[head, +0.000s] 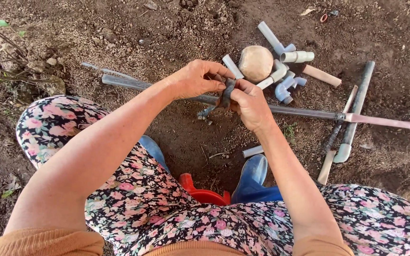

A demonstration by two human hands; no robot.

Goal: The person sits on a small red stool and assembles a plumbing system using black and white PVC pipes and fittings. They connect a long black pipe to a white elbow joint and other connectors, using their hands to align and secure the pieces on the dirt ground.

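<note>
Nearest: flowered trousers (134, 199) over bent knees, a red plastic container (204, 193) between them, blue rubber boots (255, 178) planted on bare soil (186, 137). Farther out, near the middle: left hand (196, 79) and right hand (248, 103) close together, both pinching a dark strip of rubber (227, 92), wrapped at a long grey pipe (134, 84) lying left to right across the ground. To the right, a short white pipe offcut (252, 151), a wooden handle (338, 137) and a grey tube (357, 109). Farthest: a round stone (256, 63) resting among grey pipe fittings (288, 71).
</note>
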